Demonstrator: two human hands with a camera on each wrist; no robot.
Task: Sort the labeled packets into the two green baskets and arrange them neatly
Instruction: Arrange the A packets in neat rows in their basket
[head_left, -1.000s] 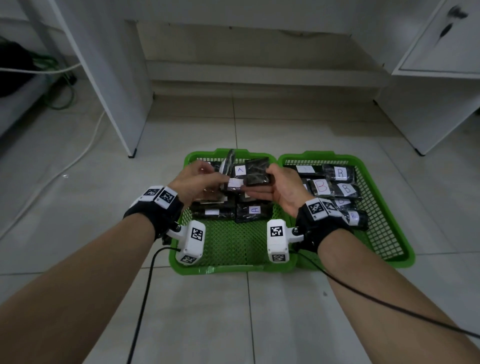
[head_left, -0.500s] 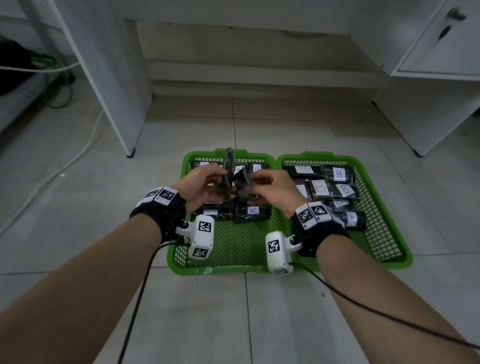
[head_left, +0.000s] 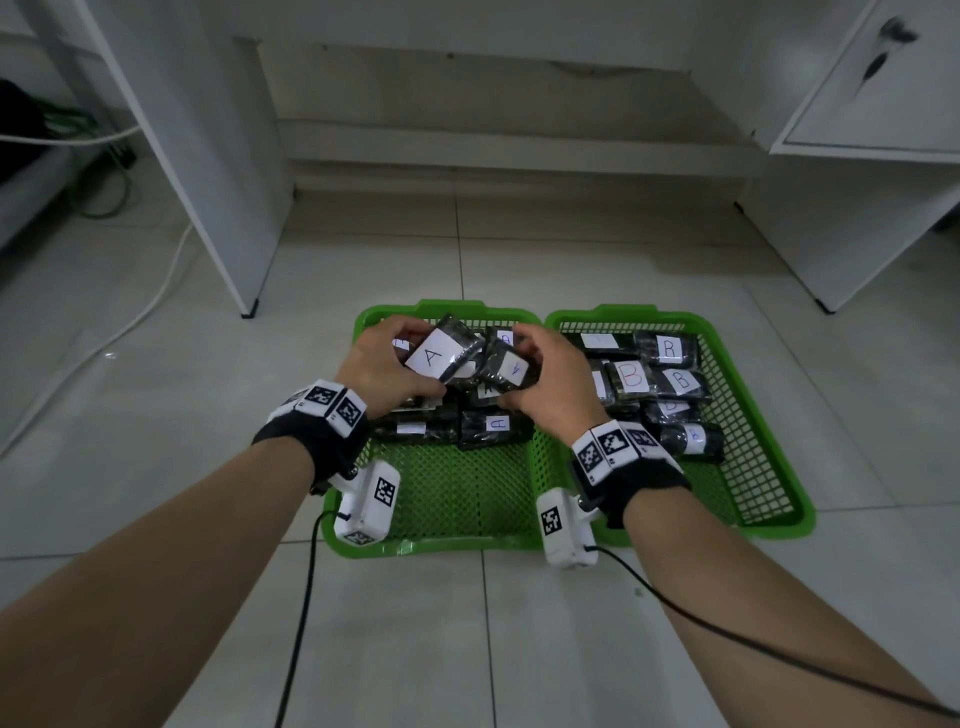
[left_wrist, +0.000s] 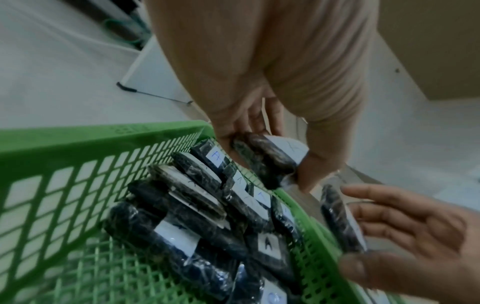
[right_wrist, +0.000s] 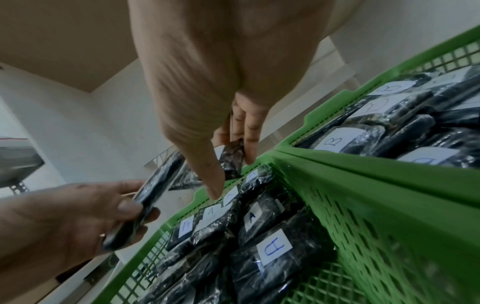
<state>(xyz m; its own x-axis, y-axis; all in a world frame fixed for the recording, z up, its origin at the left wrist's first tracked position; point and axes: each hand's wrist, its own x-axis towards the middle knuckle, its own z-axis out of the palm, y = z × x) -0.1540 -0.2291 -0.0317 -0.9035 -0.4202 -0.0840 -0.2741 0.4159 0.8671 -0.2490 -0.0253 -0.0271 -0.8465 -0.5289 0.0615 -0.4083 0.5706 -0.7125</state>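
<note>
Two green baskets stand side by side on the floor. The left basket (head_left: 457, 493) holds dark wrapped packets labeled A (head_left: 496, 426) in its far half. The right basket (head_left: 753, 467) holds packets labeled B (head_left: 634, 376). Above the far part of the left basket, my left hand (head_left: 384, 364) grips one packet (head_left: 441, 353) with its A label facing up. My right hand (head_left: 550, 374) grips a second A packet (head_left: 506, 369) right beside it. In the wrist views each hand pinches its packet by the edges: left hand's packet (left_wrist: 270, 156), right hand's packet (right_wrist: 232, 160).
A white cabinet panel (head_left: 208, 182) stands at the back left and a white cabinet (head_left: 857, 208) at the back right. White cable (head_left: 130, 322) runs over the tiled floor on the left. The near halves of both baskets show bare mesh.
The two packets were held together, then turned on edge; now they lie apart, one in each hand, labels facing up. Both hands have risen slightly.
</note>
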